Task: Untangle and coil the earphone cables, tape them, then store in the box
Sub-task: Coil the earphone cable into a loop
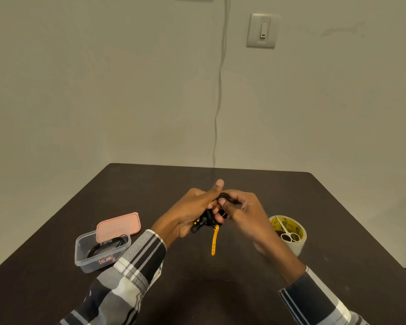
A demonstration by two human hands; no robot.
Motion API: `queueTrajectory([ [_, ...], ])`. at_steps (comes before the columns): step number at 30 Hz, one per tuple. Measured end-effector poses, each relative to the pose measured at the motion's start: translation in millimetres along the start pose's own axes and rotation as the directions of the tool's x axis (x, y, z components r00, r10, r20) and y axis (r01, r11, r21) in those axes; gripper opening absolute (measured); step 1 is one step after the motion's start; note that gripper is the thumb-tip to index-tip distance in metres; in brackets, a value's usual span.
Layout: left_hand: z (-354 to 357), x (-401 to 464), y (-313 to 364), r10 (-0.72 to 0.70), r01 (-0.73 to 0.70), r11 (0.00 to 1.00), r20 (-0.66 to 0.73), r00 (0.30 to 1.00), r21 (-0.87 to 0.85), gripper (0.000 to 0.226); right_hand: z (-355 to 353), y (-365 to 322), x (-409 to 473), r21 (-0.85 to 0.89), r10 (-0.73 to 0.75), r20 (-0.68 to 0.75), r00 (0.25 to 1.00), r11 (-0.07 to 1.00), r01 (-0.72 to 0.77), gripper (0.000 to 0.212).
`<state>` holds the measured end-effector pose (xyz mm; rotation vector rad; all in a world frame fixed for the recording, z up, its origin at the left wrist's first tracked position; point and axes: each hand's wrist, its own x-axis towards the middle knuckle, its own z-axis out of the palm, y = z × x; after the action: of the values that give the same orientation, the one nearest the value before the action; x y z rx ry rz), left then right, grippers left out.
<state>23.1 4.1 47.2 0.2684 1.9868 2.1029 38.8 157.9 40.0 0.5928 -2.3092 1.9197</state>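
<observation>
Above the middle of the dark table, my left hand [192,211] grips a bundle of black earphone cable [205,222] with black earbuds at its lower end. A yellow strap [215,241] hangs down from the bundle. My right hand [243,211] pinches the cable's upper loop beside my left fingers. The clear plastic box [102,250] stands at the left with another coiled black cable [109,245] inside. A roll of tape [291,233] sits at the right, small scissors [287,232] lying on top of it.
The pink lid [118,224] leans behind the clear box. A white wire [218,90] runs down the wall behind the table's far edge [209,167]. A wall switch [262,30] is above.
</observation>
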Motion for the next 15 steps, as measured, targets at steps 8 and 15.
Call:
queueTrajectory([
  [8,-6.5,-4.1,0.1,-0.024,0.031,0.998,0.125,0.992,-0.058,0.03,1.2,2.7,3.1,-0.264,0.011,-0.145,0.989,0.963,-0.05,0.022],
  [15,-0.3,-4.6,-2.4,0.189,-0.167,0.978,-0.185,0.965,0.128,0.029,1.9,4.3,5.2,-0.138,0.084,-0.183,0.98,0.984,-0.11,0.02],
])
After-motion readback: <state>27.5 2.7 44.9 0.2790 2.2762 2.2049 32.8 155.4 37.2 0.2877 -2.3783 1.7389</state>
